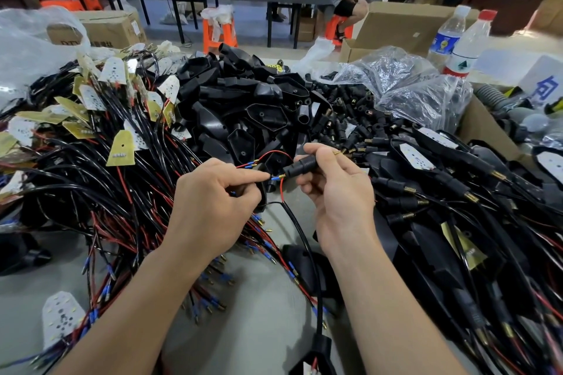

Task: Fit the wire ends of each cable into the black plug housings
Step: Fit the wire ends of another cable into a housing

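Observation:
My right hand [335, 189] grips a black plug housing [300, 166] with its mouth turned left. My left hand [216, 198] pinches a wire end [275, 178] with a blue sleeve and brass tip, held right at the housing's mouth. A second red wire [274, 154] with a blue-sleeved tip arcs above my fingers. The black cable [301, 234] they belong to runs down between my wrists to a black cover [316, 353] at the bottom edge. A heap of loose small plug housings [350, 125] lies behind my hands.
A tangle of black and red cables with perforated boards [100, 137] fills the left. Black covers [243, 100] are piled in the middle, finished cables [457, 207] on the right. Plastic bags [420, 91], two bottles [460, 42] and cardboard boxes [405, 24] stand behind. People stand at the far tables.

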{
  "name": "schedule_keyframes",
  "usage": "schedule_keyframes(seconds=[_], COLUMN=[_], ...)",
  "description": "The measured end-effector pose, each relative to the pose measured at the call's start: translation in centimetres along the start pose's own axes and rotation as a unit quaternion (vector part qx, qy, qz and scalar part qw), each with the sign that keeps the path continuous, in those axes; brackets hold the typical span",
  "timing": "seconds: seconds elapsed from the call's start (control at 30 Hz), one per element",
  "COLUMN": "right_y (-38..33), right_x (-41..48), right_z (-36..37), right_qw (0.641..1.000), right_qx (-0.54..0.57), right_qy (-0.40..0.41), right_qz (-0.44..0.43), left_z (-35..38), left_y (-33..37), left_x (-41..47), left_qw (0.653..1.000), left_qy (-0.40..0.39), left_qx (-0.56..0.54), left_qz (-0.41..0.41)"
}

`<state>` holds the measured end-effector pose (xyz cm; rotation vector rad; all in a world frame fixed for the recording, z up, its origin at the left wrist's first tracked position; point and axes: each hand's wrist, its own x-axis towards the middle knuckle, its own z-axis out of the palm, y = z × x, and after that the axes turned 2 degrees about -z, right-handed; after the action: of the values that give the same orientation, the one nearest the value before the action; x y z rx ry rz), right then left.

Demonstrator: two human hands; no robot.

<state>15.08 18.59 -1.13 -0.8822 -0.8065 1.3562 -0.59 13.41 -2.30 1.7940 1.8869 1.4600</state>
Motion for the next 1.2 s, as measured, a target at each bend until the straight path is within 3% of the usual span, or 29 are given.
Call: schedule_keyframes(seconds=[0.23,0.43,0.73,1.0,1.1,1.2], right_y=[0.1,0.4,0.2,0.6,0.5,0.6], right_x=[0.0,-0.1,0.2,-0.1,0.1,0.0], right_z=[0.0,0.2,-0.1,0.3,0.1,0.0], right_qw=[0.999,0.997,0.999,0.999,0.998,0.997], right_qx=[-0.030,-0.061,-0.015,-0.014,-0.040,-0.058], right_qy=[-0.011,-0.032,-0.026,-0.037,-0.024,-0.012], right_qz=[-0.014,-0.037,-0.017,-0.002,-0.036,-0.058], left_z=[0.0,0.3,0.0,0.1,-0.1,-0.2], left_y=[0.2,0.8,-0.2,-0.2,0.0,0.4], left_x=[-0.1,-0.3,0.7,0.4,0.3,0.1], left_qw=[1.000,0.997,0.977,0.981,0.991,0.989], left_qy=[0.014,-0.013,-0.043,-0.100,-0.074,-0.035], left_qx=[0.014,-0.068,-0.156,-0.111,-0.077,-0.113], left_qz=[-0.004,-0.041,-0.135,-0.119,-0.086,-0.086])
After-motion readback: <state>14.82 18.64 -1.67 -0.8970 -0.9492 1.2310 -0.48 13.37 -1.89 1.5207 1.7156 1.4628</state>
